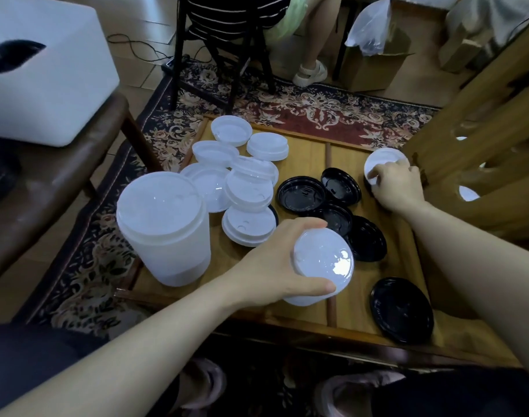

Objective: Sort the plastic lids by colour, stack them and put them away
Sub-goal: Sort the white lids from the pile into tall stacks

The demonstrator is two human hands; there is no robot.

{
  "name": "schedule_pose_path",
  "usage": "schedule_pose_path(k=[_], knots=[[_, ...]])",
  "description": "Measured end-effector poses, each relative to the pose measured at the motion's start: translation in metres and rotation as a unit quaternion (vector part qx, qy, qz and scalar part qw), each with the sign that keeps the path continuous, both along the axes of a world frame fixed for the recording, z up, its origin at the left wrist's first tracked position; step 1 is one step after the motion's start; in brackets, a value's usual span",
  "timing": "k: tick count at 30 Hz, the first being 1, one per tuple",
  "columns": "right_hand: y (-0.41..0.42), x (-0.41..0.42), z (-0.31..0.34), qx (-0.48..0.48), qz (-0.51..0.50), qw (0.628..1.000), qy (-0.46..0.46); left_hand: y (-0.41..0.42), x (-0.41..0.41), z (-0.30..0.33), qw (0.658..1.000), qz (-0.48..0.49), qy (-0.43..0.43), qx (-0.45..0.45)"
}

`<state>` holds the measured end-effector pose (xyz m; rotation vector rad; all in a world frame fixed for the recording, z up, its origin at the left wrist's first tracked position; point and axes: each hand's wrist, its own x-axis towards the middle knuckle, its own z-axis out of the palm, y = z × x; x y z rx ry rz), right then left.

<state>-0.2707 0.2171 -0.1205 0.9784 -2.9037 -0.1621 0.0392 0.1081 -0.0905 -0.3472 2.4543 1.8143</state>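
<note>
Left hand, at about 6 o'clock on the worktop, curls thumb and fingers round the rim of a short stack of white lids, held just above the wood; right hand, at 2 o'clock, pinches the edge of a single white lid lying beside the wooden chair frame. We judge the step in hand to be gathering that stray lid onto the held stack. To do it well, we would lift the lid by its rim, turn it to match the stack's orientation, and seat it squarely so the rims nest instead of riding tilted. Loose white lids lie overlapping from 10 to 12 o'clock, next to a tall translucent white container at 9 o'clock. Black lids cluster at the centre, touching one another, with one more black lid apart at 4 o'clock; we would carry the white lid over them without dragging it.
</note>
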Motion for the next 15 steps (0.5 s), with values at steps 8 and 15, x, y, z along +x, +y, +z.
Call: schedule_pose_path(k=[8, 15], knots=[[0.017, 0.016, 0.013, -0.121, -0.012, 0.992, 0.029, 0.001, -0.001, 0.001, 1.0, -0.001, 0.001, 0.004], [0.015, 0.066, 0.06, -0.559, -0.216, 0.705, -0.38, 0.0, -0.002, -0.004, 1.0, 0.002, 0.014, 0.015]])
